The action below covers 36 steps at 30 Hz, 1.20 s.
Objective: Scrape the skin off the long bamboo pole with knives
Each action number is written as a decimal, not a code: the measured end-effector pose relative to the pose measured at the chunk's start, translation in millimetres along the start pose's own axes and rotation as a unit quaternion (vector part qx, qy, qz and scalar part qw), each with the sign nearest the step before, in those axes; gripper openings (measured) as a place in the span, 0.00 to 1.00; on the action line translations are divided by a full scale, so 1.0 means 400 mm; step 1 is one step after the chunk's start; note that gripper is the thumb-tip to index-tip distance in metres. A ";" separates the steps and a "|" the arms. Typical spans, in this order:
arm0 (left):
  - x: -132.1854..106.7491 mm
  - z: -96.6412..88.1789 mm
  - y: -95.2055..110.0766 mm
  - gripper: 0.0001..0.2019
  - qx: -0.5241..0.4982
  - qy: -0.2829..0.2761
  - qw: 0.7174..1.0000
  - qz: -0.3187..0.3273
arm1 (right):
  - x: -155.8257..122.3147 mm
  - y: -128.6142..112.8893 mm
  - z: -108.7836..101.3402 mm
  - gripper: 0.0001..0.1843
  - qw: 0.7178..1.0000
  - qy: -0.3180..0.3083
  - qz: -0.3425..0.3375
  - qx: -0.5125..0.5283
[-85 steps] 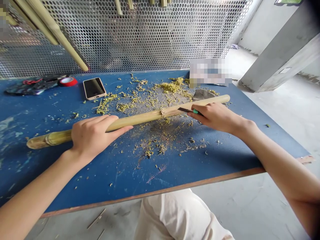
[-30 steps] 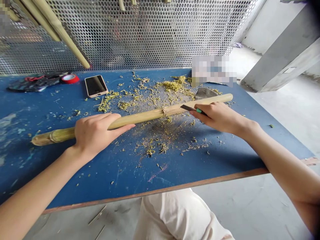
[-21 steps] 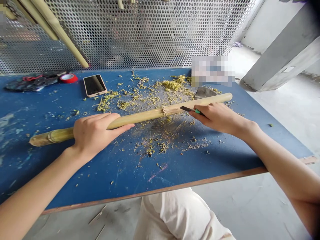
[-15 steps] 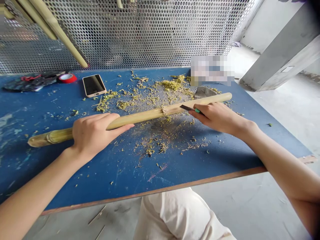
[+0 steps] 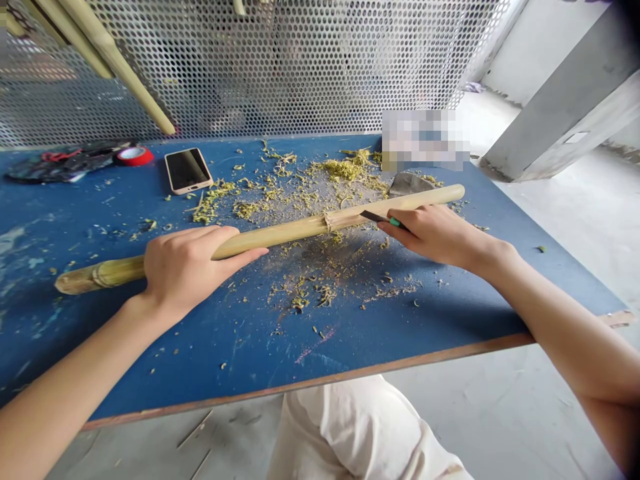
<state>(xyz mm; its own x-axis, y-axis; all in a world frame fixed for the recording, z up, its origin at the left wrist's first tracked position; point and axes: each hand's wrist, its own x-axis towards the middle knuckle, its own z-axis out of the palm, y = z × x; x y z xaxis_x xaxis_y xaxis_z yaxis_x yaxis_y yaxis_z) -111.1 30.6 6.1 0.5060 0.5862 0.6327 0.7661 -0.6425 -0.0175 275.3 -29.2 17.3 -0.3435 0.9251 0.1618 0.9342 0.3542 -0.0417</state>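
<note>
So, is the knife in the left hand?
No: the green-handled, dark-bladed knife sits in the right hand; the left hand rests on the yellow bamboo pole.

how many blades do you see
2: a small knife in the right hand, and a broad metal blade lying beyond the bamboo pole. Others may be hidden.

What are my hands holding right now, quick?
Left hand: closed over the bamboo pole, holding it.
Right hand: closed, holding a small knife.
</note>
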 end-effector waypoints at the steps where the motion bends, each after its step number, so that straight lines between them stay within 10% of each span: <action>1: 0.000 -0.001 0.001 0.18 -0.003 -0.001 1.000 -0.002 | 0.000 -0.001 0.000 0.32 1.000 -0.002 0.000 -0.003; 20: -0.005 -0.005 0.003 0.17 0.005 -0.009 1.000 -0.004 | -0.014 -0.046 -0.008 0.23 0.989 -0.028 0.052 0.137; 29: -0.006 -0.002 -0.002 0.16 -0.011 -0.006 1.000 -0.014 | 0.005 -0.028 0.002 0.23 0.895 -0.164 0.141 0.389; 36: -0.004 0.000 -0.007 0.16 -0.021 0.007 0.999 -0.023 | 0.010 -0.008 0.010 0.26 0.866 -0.156 0.094 0.465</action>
<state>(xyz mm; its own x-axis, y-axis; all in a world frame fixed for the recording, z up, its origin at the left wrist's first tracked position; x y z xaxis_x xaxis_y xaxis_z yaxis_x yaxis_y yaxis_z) -114.1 31.4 5.4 0.4654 0.6084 0.6429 0.7706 -0.6358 0.0439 270.4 -26.1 14.2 -0.3390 0.9189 -0.2018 0.5442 0.0166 -0.8388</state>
